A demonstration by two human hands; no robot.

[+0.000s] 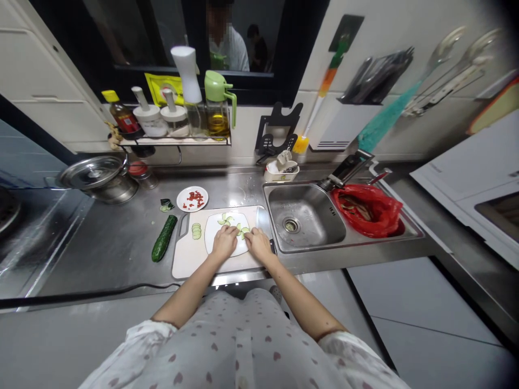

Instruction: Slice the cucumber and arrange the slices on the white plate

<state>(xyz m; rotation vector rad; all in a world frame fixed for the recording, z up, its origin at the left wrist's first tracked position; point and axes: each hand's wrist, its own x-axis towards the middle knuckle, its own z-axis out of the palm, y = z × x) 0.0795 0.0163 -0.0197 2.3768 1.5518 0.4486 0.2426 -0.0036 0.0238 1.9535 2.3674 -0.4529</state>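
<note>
A white square plate [210, 233] lies on the cutting board [190, 265] in front of me, with thin cucumber slices [225, 219] arranged on it. Over the plate's right half my left hand [226, 241] pinches at a cucumber slice, fingers closed. Beside it, at the plate's right edge, my right hand [259, 244] is also closed, its fingertips on a pale green cucumber slice [245, 230]. A small stack of cucumber slices [197, 231] rests on the board left of the plate. The knife [263, 219] lies at the board's right side, its handle partly behind my right hand.
A cut cucumber [164, 239] and a small plate [180, 199] of chopped red pieces lie left and behind. To the right are the sink [308, 216] and a red plastic bag [375, 216]. Bottles stand on a rack [174, 142] at the back; a lidded pot [97, 181] sits far left.
</note>
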